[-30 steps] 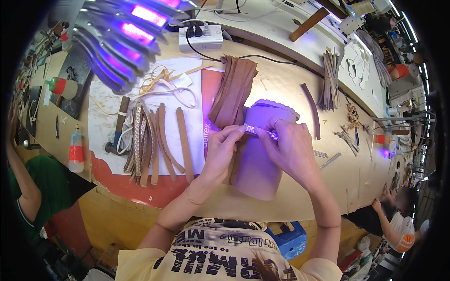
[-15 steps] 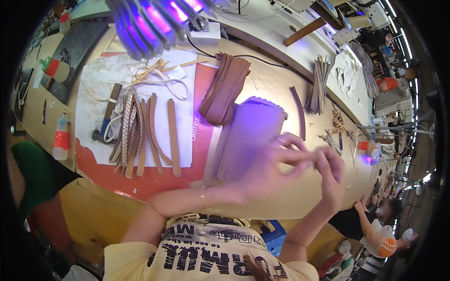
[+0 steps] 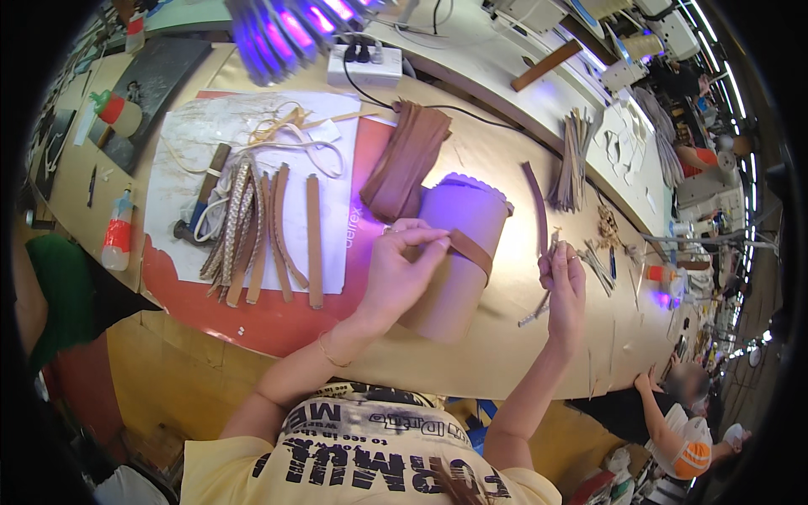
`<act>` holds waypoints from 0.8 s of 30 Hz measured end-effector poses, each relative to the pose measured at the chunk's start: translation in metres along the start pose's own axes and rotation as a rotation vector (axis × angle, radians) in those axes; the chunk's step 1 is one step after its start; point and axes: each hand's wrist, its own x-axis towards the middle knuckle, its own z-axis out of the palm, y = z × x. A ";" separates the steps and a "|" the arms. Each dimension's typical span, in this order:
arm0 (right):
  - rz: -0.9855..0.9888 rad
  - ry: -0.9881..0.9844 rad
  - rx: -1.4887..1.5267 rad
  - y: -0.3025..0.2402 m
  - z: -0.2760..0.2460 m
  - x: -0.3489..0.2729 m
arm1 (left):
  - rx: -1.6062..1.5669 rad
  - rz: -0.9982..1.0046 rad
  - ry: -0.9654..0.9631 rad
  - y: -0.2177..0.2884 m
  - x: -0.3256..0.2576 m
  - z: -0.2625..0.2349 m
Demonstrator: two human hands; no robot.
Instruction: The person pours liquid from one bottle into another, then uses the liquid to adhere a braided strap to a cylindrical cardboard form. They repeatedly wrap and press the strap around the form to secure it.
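Left hand [image 3: 400, 273], thumb and fingertips closed, pinches the end of a brown strap [image 3: 473, 252] that runs across the upper side of a tan roll [image 3: 446, 305]. Near the middle of the worktop [image 3: 505, 370], the roll points away from the person, its scalloped far end lit purple. Right hand [image 3: 569, 295] is raised to the right of the roll, apart from it, fingers closed on a thin pale strip [image 3: 554, 242] that sticks up above them. Just beside this hand, lower and to the left, a short braided piece [image 3: 534, 317] shows; whether it joins the held strip is hard to tell. Beyond the right hand lies a dark strip [image 3: 536, 198], and farther off a bundle of thin strips [image 3: 572, 164].

Behind the roll, toward its left, is a stack of brown leather [image 3: 406, 160]. Farther left, white paper [image 3: 189, 139] lies on a red sheet [image 3: 236, 328]; braided bands [image 3: 238, 219], flat tan strips [image 3: 315, 240] and a hammer [image 3: 206, 194] rest there. At the left edge stand 2 red-banded bottles, the nearer with a clear tip [image 3: 118, 240]. Overhead, a ribbed lamp [image 3: 290, 38] glows purple.
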 end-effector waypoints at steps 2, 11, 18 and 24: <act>-0.014 0.033 -0.179 0.014 0.008 0.002 | -0.203 -0.133 0.034 -0.009 0.002 -0.010; 0.035 -0.258 0.052 0.036 0.048 -0.015 | -0.146 -0.060 -0.011 -0.031 -0.021 -0.004; 0.000 -0.220 0.193 0.022 0.080 -0.002 | 0.017 0.041 -0.070 -0.024 0.001 -0.014; 0.023 -0.244 0.277 0.025 0.081 0.003 | 0.329 0.116 -0.034 -0.025 0.002 -0.004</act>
